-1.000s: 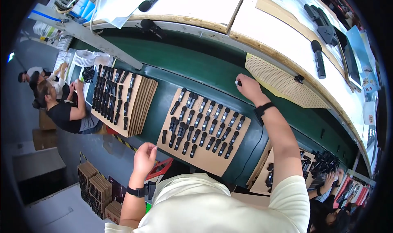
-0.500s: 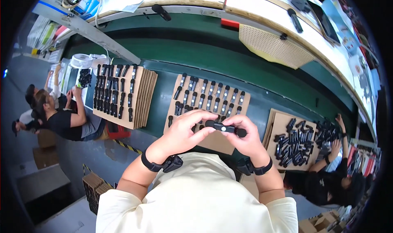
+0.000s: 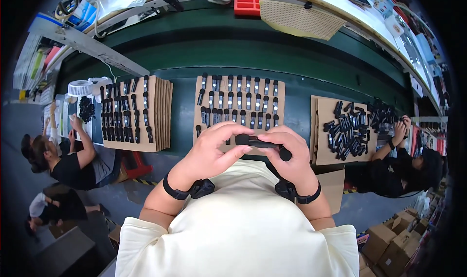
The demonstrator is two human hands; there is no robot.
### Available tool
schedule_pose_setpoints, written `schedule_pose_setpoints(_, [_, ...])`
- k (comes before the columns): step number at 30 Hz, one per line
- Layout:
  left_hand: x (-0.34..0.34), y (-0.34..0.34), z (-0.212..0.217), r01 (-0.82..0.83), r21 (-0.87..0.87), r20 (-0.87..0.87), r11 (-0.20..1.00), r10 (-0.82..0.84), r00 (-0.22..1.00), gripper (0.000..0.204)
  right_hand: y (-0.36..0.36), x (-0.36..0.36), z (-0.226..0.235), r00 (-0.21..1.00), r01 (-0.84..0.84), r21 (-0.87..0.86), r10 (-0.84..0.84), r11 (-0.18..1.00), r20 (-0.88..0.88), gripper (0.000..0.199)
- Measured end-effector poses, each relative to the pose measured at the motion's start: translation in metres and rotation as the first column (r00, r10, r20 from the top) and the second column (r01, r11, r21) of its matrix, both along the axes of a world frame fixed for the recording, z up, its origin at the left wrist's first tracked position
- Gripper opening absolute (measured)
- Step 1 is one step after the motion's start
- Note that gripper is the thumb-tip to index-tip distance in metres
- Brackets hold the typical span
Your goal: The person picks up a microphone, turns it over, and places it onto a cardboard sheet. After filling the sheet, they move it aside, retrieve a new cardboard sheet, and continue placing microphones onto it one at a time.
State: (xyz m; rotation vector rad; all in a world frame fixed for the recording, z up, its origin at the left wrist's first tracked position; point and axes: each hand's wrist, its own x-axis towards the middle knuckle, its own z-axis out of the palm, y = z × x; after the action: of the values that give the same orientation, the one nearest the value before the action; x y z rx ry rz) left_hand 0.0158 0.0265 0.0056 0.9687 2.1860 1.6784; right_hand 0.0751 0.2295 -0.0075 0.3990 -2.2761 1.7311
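A small black clip-on microphone [image 3: 255, 141] with a rounded foam-like tip lies crosswise between my hands, above the near edge of a cardboard sheet. My left hand [image 3: 214, 150] closes its thumb and index finger about the tip end. My right hand [image 3: 290, 153] pinches the other end, and a second black round tip [image 3: 285, 154] pokes out below its fingers; whether this belongs to another microphone I cannot tell. Rows of similar microphones [image 3: 248, 101] stretch across the cardboard sheet [image 3: 279, 93] beyond my hands, partly covered by them.
To the left, stacked cardboard sheets [image 3: 164, 116] carry more rows. A loose heap of microphones [image 3: 346, 131] covers cardboard on the right, where a co-worker [image 3: 389, 172] reaches in. Another person [image 3: 73, 155] works at the far left. A perforated board [image 3: 301, 20] hangs under the upper shelf.
The view has shifted, so the table rows appear more upright. The microphone has turned in my fingers; its round light-coloured mark no longer shows. Both hands still hold it.
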Motion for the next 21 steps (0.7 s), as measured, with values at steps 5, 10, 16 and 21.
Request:
schedule_pose_setpoints(5, [0.004, -0.009, 0.001, 0.004, 0.038, -0.084, 0.999, -0.001, 0.996, 0.03, -0.006, 0.009, 0.008, 0.998, 0.062, 0.024, -0.061, 0.998, -0.016, 0.033])
schedule_pose_setpoints(10, [0.003, -0.01, 0.004, 0.013, 0.034, -0.17, 0.999, -0.007, 0.985, 0.031, -0.01, 0.012, 0.01, 0.998, 0.055, 0.033, -0.055, 0.998, -0.018, 0.033])
schedule_pose_setpoints(16, [-0.001, -0.014, -0.002, 0.024, 0.052, -0.307, 0.998, -0.006, 0.952, 0.031, -0.014, 0.01, 0.007, 0.999, 0.009, 0.046, -0.007, 0.999, -0.05, 0.032])
schedule_pose_setpoints(21, [-0.004, -0.018, -0.006, 0.038, 0.063, -0.323, 0.997, -0.015, 0.946, 0.03, -0.019, 0.01, 0.013, 0.999, 0.005, -0.031, -0.004, 1.0, 0.049, 0.032])
